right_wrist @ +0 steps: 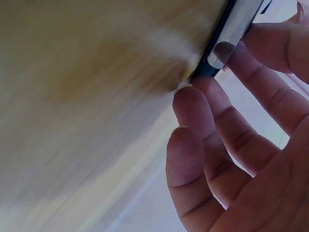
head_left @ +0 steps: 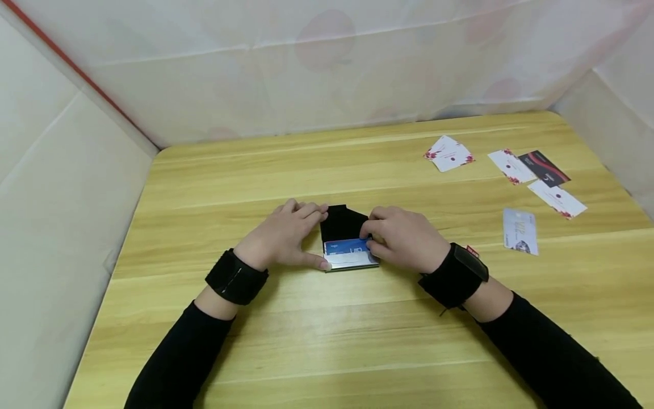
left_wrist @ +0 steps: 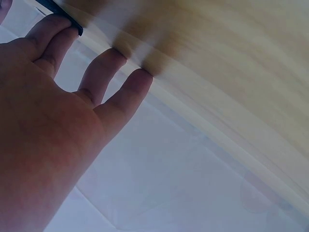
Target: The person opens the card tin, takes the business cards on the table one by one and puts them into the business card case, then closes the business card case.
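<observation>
Wooden table point(head_left: 286, 346). Count: one card case point(head_left: 352, 261) mid-table, one blue card point(head_left: 339, 247) inside. At 2 o'clock, one white pile point(head_left: 448, 154), two white cards point(head_left: 557, 199), one black card point(head_left: 543, 165); one silver card point(head_left: 520, 229) at 3. Case's long axis 9–3, lid point(head_left: 338, 224) raised toward 12. Left hand point(head_left: 281, 236) half-spread, touching case; right hand point(head_left: 406, 236) curled at its 3 o'clock end, pinch indeterminable.

Your card case point(head_left: 341, 232) sits open in front of you, black lid point(head_left: 336, 218) on the far side. Blue card point(head_left: 341, 246) inside, lower part behind the silver strip point(head_left: 349, 261).
</observation>
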The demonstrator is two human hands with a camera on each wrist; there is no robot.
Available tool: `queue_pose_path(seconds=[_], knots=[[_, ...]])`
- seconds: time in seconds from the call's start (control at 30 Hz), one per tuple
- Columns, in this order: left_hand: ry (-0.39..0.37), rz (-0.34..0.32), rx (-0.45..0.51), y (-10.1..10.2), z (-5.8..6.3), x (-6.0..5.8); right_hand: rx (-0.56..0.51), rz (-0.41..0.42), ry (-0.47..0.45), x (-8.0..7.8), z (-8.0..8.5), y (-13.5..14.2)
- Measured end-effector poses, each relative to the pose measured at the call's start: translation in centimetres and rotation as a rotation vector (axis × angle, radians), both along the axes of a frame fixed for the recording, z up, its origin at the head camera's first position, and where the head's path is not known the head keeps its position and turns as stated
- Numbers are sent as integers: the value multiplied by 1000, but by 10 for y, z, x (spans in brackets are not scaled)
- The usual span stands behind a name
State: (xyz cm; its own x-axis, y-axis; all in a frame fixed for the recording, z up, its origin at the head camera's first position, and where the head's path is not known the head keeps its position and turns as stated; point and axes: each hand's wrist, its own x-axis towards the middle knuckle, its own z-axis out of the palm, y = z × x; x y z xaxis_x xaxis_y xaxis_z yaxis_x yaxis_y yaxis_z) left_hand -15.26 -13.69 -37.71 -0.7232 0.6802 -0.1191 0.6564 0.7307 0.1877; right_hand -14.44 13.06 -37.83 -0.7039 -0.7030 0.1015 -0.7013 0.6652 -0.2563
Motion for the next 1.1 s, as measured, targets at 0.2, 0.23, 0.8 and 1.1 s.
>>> queue_pose_path(seconds=[0.2, 0.23, 0.8, 1.1], knots=[[5, 10, 16, -3, -2, 1, -16, -57, -31, -8, 4, 6], [5, 14, 16, -4, -2, 2, -19, -73, -33, -11, 4, 9], [-5, 42, 24, -13, -6, 5, 167, -396, -225, -70, -2, 88], [-10, 58, 37, -16, -8, 8, 185, -386, -266, -78, -3, 94]])
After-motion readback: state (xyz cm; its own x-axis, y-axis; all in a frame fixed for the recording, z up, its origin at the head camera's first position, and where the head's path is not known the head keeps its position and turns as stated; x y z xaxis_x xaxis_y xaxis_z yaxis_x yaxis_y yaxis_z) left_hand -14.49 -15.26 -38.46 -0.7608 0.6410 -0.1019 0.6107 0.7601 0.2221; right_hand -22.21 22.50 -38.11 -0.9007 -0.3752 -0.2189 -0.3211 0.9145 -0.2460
